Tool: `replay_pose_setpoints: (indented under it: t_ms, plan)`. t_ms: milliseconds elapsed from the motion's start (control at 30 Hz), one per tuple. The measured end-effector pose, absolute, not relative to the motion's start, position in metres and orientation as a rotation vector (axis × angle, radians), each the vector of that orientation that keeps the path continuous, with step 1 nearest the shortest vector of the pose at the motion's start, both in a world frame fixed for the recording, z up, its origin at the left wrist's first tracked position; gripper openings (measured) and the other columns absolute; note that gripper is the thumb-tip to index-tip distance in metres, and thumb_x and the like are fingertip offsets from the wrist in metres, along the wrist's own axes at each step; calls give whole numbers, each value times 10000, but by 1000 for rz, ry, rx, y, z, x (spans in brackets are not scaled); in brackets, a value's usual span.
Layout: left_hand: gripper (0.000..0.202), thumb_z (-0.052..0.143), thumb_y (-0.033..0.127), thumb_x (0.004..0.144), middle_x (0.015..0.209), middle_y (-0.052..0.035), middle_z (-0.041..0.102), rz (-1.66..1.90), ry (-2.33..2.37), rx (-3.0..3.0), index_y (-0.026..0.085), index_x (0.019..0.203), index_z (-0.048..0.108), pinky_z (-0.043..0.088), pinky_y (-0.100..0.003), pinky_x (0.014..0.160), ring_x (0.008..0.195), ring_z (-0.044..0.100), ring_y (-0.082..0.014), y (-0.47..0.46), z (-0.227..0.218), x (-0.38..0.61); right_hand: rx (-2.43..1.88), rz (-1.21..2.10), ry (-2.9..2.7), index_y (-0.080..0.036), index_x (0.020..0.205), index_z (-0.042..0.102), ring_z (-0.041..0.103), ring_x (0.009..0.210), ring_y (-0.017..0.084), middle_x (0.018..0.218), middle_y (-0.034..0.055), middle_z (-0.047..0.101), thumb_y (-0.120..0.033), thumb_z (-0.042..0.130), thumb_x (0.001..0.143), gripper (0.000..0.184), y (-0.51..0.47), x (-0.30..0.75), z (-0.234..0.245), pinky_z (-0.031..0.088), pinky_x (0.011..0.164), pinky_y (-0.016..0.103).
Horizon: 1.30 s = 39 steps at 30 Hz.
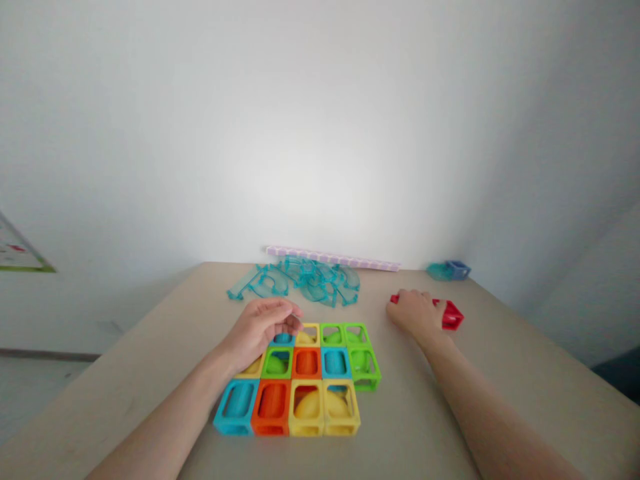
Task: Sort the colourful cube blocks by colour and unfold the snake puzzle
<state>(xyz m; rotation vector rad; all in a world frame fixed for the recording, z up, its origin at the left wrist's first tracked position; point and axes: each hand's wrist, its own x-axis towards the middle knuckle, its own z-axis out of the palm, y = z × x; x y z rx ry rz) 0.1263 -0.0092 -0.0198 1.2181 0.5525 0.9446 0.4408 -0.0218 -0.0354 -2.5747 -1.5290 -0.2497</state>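
Observation:
A grid of coloured hollow plastic blocks in blue, orange, yellow and green lies on the beige table. My left hand rests over the grid's far left corner, its fingers curled and pinched at a yellow block in the back row. My right hand lies to the right of the grid, closed over a red hollow block whose end sticks out past my fingers.
A heap of clear teal curved track pieces lies behind the grid. A long lilac strip runs along the wall. A blue block and teal piece sit at the back right corner.

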Motion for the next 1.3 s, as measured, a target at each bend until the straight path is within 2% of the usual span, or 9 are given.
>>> replay_pose_setpoints:
  t_ms: [300, 433, 533, 600, 667, 733, 800, 900, 1300]
  plan:
    - [172, 698, 264, 733, 771, -97, 694, 985, 496, 1094, 105, 786, 735, 504, -306, 649, 695, 650, -204, -6, -15, 123, -2649, -182, -1490, -120, 1032, 680, 504, 1130, 392, 1107, 197, 622, -231, 470, 739, 377, -23, 442, -35, 227, 948, 680]
    - [136, 693, 275, 690, 724, -58, 683, 1332, 549, 1097, 142, 694, 722, 474, -296, 612, 650, 616, -184, 7, -13, 111, -2649, -257, -1446, -128, 1062, 676, 504, 1128, 412, 1121, 207, 600, -233, 477, 740, 393, -28, 435, -29, 197, 951, 691]
    - [143, 670, 283, 701, 667, -32, 660, 1500, 900, 1234, 158, 637, 698, 433, -256, 591, 640, 579, -159, 16, -17, 105, -2557, -405, -1411, -124, 1056, 682, 492, 1119, 434, 1116, 216, 591, -253, 500, 739, 387, -35, 421, -21, 194, 940, 701]
    - [161, 641, 295, 732, 668, -34, 661, 1421, 1126, 1454, 164, 659, 700, 427, -256, 608, 665, 575, -165, 18, -20, 106, -2406, -498, -1430, -123, 1046, 686, 493, 1098, 428, 1109, 214, 596, -278, 511, 757, 371, -41, 406, -14, 211, 947, 682]
    - [191, 602, 306, 775, 707, -40, 667, 1254, 1192, 1760, 168, 684, 699, 432, -265, 648, 706, 587, -176, 16, -23, 109, -2166, -505, -1547, -133, 1025, 685, 524, 1042, 366, 1066, 178, 620, -274, 500, 794, 328, -49, 388, -9, 284, 962, 586]
    - [231, 562, 315, 823, 754, -42, 665, 1040, 1120, 2090, 173, 700, 696, 427, -269, 673, 723, 594, -173, 12, -25, 112, -1854, -368, -1801, -162, 978, 684, 548, 985, 286, 1007, 126, 640, -250, 474, 835, 269, -58, 367, -7, 369, 926, 440]
    - [269, 522, 319, 864, 776, -40, 654, 840, 1025, 2349, 175, 715, 694, 414, -268, 684, 729, 594, -166, 8, -26, 115, -1607, -197, -2021, -180, 978, 673, 554, 952, 240, 971, 93, 647, -251, 460, 867, 251, -65, 348, -9, 398, 885, 366]
    - [327, 472, 328, 905, 738, -31, 630, 697, 1022, 2500, 172, 701, 674, 397, -267, 685, 713, 585, -158, 5, -26, 116, -1467, -52, -2208, -179, 1020, 662, 539, 933, 228, 934, 84, 639, -287, 486, 880, 249, -72, 330, -15, 407, 859, 341]
    - [356, 436, 390, 919, 717, -30, 609, 653, 1144, 2575, 167, 689, 591, 355, -264, 629, 680, 550, -162, 3, -24, 118, -1496, 64, -2238, -172, 1117, 619, 532, 964, 213, 979, 86, 637, -290, 474, 909, 279, -71, 329, -21, 390, 885, 322]
